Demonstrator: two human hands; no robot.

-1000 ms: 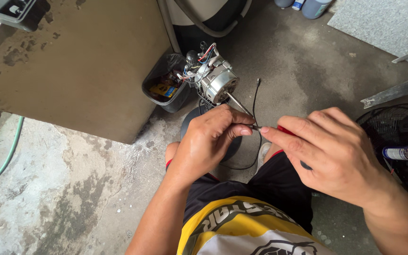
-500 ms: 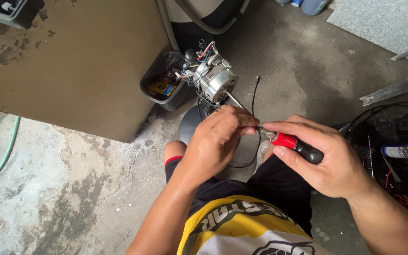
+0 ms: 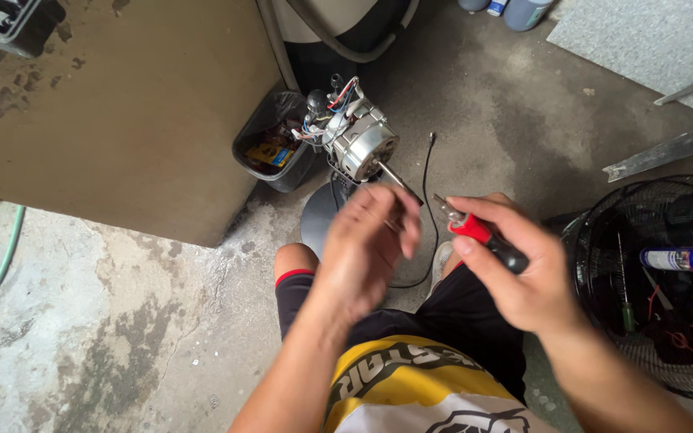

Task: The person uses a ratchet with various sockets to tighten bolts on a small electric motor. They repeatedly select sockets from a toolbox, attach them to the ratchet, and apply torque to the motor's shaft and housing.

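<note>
yellow and blue package: lies in the dark bin beside the motor | white spray can with blue label band: lies on its side inside the black fan guard, far right | blue and white containers: upright at the top edge, only their bases showing

The person wears black shorts with a red hem; a yellow, black and white shirt sits just above the shorts; both arms are bare.

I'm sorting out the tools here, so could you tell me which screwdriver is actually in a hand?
The red-and-black screwdriver, gripped in the right hand. The green-handled screwdriver lies untouched inside the fan guard.
</note>
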